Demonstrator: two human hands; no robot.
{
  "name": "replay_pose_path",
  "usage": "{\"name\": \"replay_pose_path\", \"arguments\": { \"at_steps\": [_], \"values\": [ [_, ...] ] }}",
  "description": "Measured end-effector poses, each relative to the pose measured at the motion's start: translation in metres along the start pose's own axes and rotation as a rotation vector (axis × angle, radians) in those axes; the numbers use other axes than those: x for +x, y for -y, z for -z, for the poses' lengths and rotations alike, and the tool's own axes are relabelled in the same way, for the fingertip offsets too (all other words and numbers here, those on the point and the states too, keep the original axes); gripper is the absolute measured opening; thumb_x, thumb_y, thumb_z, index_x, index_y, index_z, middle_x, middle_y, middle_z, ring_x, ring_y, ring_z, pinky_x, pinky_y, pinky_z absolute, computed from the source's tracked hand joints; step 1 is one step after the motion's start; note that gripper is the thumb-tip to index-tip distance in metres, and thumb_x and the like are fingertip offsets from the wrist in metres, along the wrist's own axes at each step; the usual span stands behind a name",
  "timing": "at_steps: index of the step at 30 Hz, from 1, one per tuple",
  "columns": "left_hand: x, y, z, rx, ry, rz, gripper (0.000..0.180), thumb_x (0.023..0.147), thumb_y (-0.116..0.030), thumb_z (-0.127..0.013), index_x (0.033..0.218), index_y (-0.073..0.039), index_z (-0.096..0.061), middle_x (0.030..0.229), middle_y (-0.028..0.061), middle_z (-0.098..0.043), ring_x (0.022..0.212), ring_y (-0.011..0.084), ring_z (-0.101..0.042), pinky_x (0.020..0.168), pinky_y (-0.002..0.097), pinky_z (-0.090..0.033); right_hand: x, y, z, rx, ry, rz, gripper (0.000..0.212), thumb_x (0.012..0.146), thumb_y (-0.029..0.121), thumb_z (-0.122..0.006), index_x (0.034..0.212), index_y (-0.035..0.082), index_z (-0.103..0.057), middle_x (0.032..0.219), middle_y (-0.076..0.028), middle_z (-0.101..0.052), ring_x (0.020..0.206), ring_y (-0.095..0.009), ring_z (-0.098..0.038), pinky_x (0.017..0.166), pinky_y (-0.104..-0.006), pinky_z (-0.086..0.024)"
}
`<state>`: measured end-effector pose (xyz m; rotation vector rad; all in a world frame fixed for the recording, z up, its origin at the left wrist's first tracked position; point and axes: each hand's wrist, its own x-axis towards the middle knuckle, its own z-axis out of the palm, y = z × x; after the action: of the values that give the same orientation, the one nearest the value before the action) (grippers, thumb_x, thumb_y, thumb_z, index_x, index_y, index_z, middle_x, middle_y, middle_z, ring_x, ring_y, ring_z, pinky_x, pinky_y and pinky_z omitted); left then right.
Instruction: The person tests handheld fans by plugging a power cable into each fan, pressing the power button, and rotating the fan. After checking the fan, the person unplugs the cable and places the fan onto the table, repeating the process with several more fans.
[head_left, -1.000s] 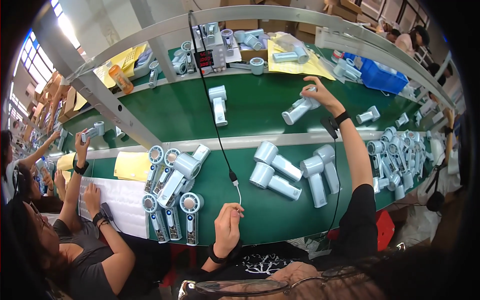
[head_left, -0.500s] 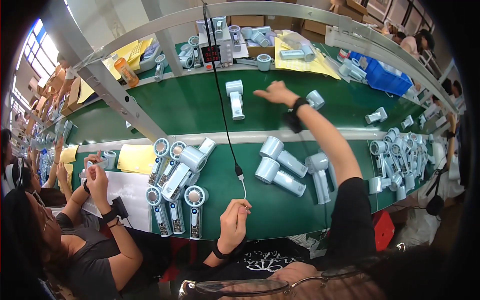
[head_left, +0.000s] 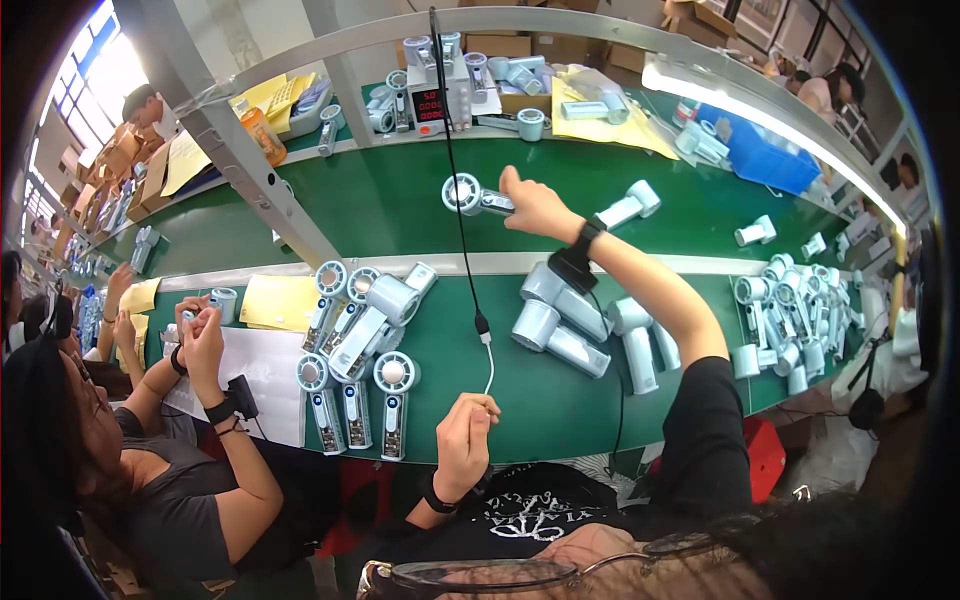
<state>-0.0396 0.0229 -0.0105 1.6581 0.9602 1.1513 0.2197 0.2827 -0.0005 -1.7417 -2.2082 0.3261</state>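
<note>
My right hand (head_left: 540,207) reaches over the far green surface and grips a handheld fan (head_left: 463,194) by its handle. The fan's round head points left, its grille side up. Low in the middle, my left hand (head_left: 464,447) pinches the end of a white cable (head_left: 489,362). This cable joins a black cord (head_left: 462,230) hanging from above, and its tip is hidden in my fingers. To the left of that hand lies a group of fans (head_left: 396,374) with grilles up, some stacked. Several pale blue fans (head_left: 563,340) lie below my right forearm.
A large heap of fans (head_left: 790,310) covers the right end. One fan (head_left: 628,205) lies beyond my right wrist. A metal upright (head_left: 262,185) and rail cross the bench. A red-digit meter (head_left: 430,108) and a blue bin (head_left: 765,150) stand behind. A co-worker's hands (head_left: 203,335) work at left.
My right hand, empty before, has closed on the fan on the far surface. That fan has turned from handle toward me to head pointing left. My left hand keeps its pinch on the cable.
</note>
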Motion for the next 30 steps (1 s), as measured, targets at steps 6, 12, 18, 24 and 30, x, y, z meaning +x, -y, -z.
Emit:
{"name": "replay_pose_path", "arguments": {
  "at_steps": [6,12,18,24,30],
  "values": [
    [-0.002,-0.003,-0.02,-0.11,0.151,-0.009,0.017,0.097,-0.006,-0.041,0.087,0.003,-0.051,0.082,0.011,-0.056,0.063,0.0168,-0.052,0.059,0.027,-0.043,-0.135,0.038,0.04,0.958,0.057,-0.192,0.049,0.087,0.016,-0.059,0.128,0.002,-0.037,0.099,-0.009,-0.059,0.084,-0.018,-0.06,0.072,-0.0312,-0.05],
    [0.0,-0.01,-0.062,-0.08,0.28,-0.177,0.008,0.095,-0.002,-0.045,0.09,0.002,-0.051,0.081,0.0111,-0.056,0.064,0.0196,-0.056,0.06,0.0297,-0.044,-0.241,0.083,0.023,1.661,-0.148,-0.177,0.044,0.094,0.018,-0.049,0.133,0.003,-0.033,0.119,-0.012,-0.047,0.102,-0.019,-0.053,0.085,-0.0369,-0.05],
    [-0.005,-0.018,-0.082,-0.046,0.267,-0.229,0.007,0.094,-0.002,-0.048,0.09,0.002,-0.052,0.078,0.0113,-0.057,0.064,0.0222,-0.056,0.06,0.0304,-0.044,-0.282,0.107,0.002,1.851,-0.4,-0.04,0.052,0.096,0.022,-0.047,0.14,0.003,-0.026,0.124,-0.013,-0.044,0.108,-0.022,-0.05,0.086,-0.0428,-0.051],
    [-0.012,-0.024,-0.086,-0.04,0.23,-0.239,0.006,0.091,0.0,-0.049,0.09,0.003,-0.054,0.076,0.0117,-0.057,0.064,0.0235,-0.057,0.06,0.0308,-0.044,-0.292,0.107,-0.009,2.086,-0.424,0.013,0.051,0.098,0.023,-0.045,0.14,0.002,-0.026,0.124,-0.011,-0.044,0.109,-0.022,-0.05,0.088,-0.0424,-0.051],
    [-0.014,-0.023,-0.086,-0.055,0.221,-0.218,0.005,0.09,0.0,-0.051,0.09,0.003,-0.054,0.076,0.0131,-0.056,0.065,0.0272,-0.056,0.059,0.0334,-0.044,-0.292,0.11,-0.017,1.989,-0.474,-0.016,0.056,0.098,0.027,-0.045,0.142,0.002,-0.022,0.124,-0.013,-0.044,0.109,-0.022,-0.048,0.087,-0.0437,-0.052]
  ]
}}
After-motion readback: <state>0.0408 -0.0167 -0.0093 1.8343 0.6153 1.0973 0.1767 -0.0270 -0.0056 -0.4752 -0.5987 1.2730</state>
